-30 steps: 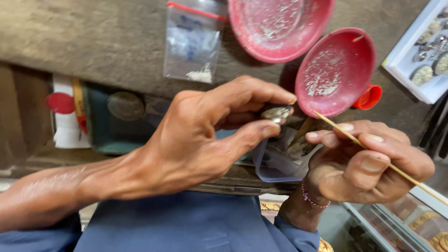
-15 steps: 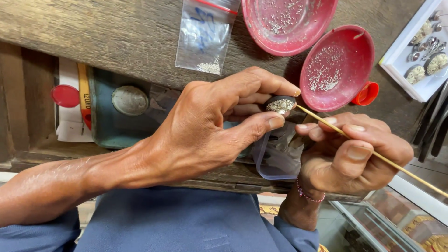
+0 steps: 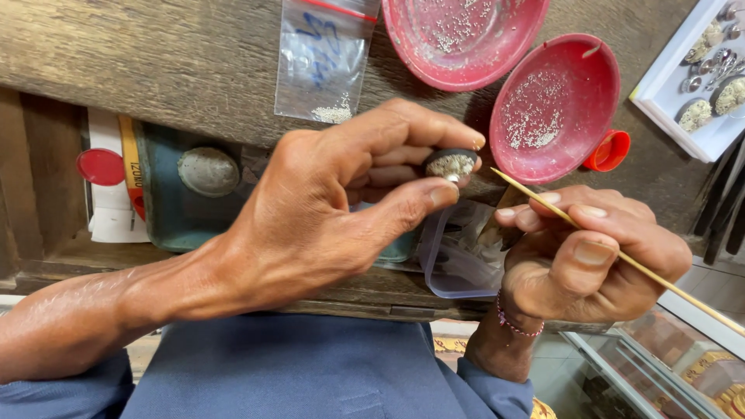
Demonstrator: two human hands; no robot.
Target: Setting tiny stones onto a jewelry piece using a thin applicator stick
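left hand (image 3: 326, 209): pinched shut on small round piece (image 3: 452, 164), thumb below, index over top; piece held above bench edge, grainy face up, covered w/ tiny pale beads.
right hand (image 3: 590, 256): closed round thin wooden stick (image 3: 621, 256), pen grip; other fingers curled in.
stick tip: just right of piece, near but apart, no contact visible.
change vs 0.5 s ago: tip was touching piece face; now backed off to the right. Piece barely moved in the pinch.
change vs 1.0 s ago: stick lay further off, across right fingers, then came in, now out again.
meaning: prob. one bead placed/nudged, stick free for next pick; can't tell if tip carries a bead.
nearby: two red dishes (image 3: 555, 109) w/ loose beads, behind hands; clear bag (image 3: 330, 62) w/ beads, left of dishes; white tray (image 3: 698, 93) of finished pieces, far right.
bench (image 3: 155, 54): worn wood, open drawer below.
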